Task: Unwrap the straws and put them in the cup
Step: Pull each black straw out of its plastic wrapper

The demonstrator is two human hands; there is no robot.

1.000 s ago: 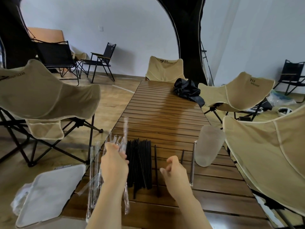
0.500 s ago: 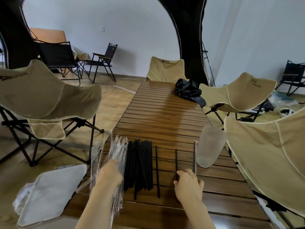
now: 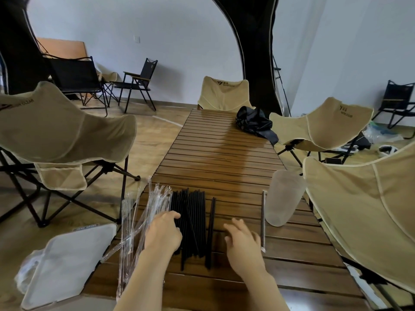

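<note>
Left hand (image 3: 165, 231): on straws (image 3: 193, 212), grip unclear, maybe gathering.
Right hand (image 3: 243, 242): slack, empty.
Cup (image 3: 285, 198): near, awaiting straws.

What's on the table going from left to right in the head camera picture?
Clear wrappers → black straws → single straw → cup.

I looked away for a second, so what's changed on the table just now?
The left hand came down, left its raised wrapper among the clear wrappers, and now touches the black straws. The right hand slid a bare straw left. Cup and wrapped straw stayed.
</note>
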